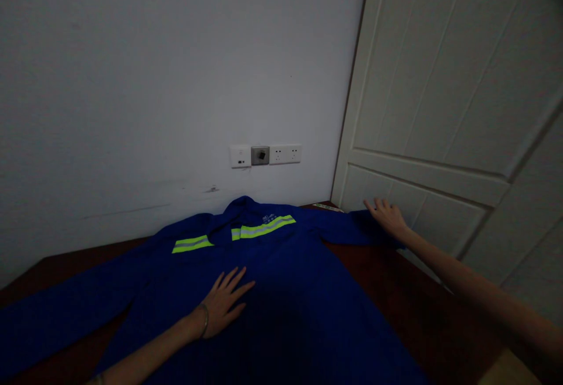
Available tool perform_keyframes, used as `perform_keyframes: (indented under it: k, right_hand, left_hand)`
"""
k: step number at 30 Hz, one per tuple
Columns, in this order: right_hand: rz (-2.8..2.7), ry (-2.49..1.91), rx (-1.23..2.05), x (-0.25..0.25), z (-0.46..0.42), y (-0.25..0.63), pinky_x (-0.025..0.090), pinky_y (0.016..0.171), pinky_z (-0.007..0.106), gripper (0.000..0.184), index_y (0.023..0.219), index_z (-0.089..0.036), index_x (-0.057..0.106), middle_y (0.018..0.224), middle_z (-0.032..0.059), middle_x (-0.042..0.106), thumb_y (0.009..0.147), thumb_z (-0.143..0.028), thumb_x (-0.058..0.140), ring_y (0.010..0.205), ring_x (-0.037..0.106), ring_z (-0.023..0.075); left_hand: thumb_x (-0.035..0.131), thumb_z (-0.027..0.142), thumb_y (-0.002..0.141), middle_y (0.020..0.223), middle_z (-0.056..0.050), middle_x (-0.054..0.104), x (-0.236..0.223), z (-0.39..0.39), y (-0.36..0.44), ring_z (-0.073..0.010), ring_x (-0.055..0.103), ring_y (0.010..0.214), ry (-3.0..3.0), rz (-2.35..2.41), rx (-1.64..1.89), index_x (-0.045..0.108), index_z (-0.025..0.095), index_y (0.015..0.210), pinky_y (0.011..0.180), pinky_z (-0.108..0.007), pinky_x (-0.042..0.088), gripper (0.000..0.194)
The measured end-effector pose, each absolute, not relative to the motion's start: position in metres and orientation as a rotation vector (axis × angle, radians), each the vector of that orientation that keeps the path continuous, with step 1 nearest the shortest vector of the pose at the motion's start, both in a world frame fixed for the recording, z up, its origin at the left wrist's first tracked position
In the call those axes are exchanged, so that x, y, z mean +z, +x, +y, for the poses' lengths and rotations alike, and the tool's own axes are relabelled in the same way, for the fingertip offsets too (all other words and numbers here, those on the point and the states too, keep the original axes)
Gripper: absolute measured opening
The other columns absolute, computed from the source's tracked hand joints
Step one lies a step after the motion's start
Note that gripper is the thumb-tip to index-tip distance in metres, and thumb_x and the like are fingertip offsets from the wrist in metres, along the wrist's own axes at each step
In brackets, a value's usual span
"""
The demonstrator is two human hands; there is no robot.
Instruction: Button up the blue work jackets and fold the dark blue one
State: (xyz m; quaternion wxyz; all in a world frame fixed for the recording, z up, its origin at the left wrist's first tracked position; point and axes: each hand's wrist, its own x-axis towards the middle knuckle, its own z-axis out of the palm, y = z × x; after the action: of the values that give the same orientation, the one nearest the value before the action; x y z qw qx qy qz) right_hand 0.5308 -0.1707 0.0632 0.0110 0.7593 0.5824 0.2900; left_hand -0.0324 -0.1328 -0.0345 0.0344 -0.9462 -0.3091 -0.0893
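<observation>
Workwear jacket (303, 273), blue with yellow-green reflective strips (266, 229), is laid out across the reddish-brown worktop (378, 273) by the wall (176, 80). The left hand (222, 304) is spread wide on its front; the right hand (387, 219), likewise spread, is placed at one sleeve's end near the white panelled door (440, 91).
</observation>
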Motion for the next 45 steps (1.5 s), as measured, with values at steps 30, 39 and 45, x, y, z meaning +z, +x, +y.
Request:
perform_keyframes:
  k: [30, 39, 45]
  right_hand:
    - [2.419, 2.219, -0.187, -0.039, -0.072, 0.298, 0.013, 0.098, 0.062, 0.066, 0.138, -0.037, 0.014, 0.147, 0.0063, 0.013, 0.08, -0.068, 0.014, 0.132, 0.009, 0.0343]
    - [2.432, 2.191, -0.19, -0.032, -0.069, 0.292, 0.012, 0.099, 0.061, 0.067, 0.138, -0.037, 0.015, 0.148, 0.0063, 0.011, 0.079, -0.069, 0.012, 0.132, 0.01, 0.0336]
    - [2.456, 2.162, -0.165, -0.027, -0.065, 0.289, 0.014, 0.099, 0.06, 0.068, 0.138, -0.036, 0.017, 0.147, 0.0073, 0.013, 0.079, -0.069, 0.012, 0.132, 0.012, 0.0329]
  left_hand:
    - [0.016, 0.052, 0.089, 0.146, -0.007, 0.016, -0.027, -0.091, -0.191, -0.0263, 0.018, 0.133, -2.669, -1.536, 0.038, 0.015, 0.028, 0.139, 0.104, -0.046, 0.018, 0.056]
    - [0.014, 0.055, 0.087, 0.147, -0.005, 0.012, -0.024, -0.1, -0.194, -0.026, 0.013, 0.134, -2.637, -1.666, 0.09, 0.013, 0.031, 0.139, 0.105, -0.045, 0.016, 0.057]
    - [0.017, 0.054, 0.088, 0.147, -0.005, 0.012, -0.025, -0.102, -0.195, -0.0263, 0.013, 0.134, -2.633, -1.666, 0.06, 0.013, 0.031, 0.139, 0.105, -0.047, 0.015, 0.056]
